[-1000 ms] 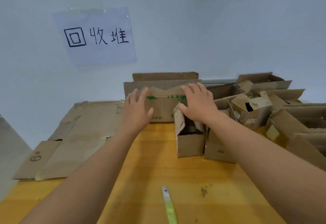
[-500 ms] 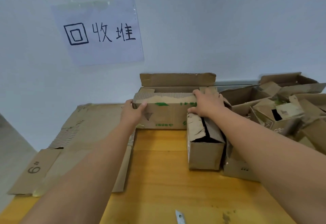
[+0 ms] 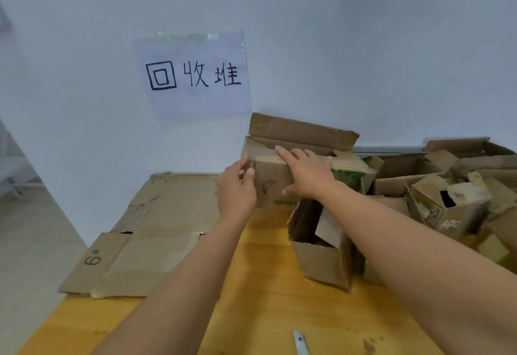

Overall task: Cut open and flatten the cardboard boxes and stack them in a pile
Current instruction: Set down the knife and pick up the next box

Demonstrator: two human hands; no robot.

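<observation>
Long open box [image 3: 268, 181] at table [image 3: 268, 312] back, gripped at left end by left hand [image 3: 236, 189]; right hand [image 3: 307, 175] laid flat on top. Flattened cardboard [image 3: 156, 228] stacked left; paper sign [image 3: 193, 75] taped on pale wall [image 3: 391, 47].

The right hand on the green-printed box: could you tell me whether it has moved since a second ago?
Yes. The right hand slid left along the green-printed box, from its right end toward the left corner, close to the left hand.

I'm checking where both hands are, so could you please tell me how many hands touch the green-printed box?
2: the left hand holds the green-printed box at its left end; the right hand lies across its top front edge.
</observation>
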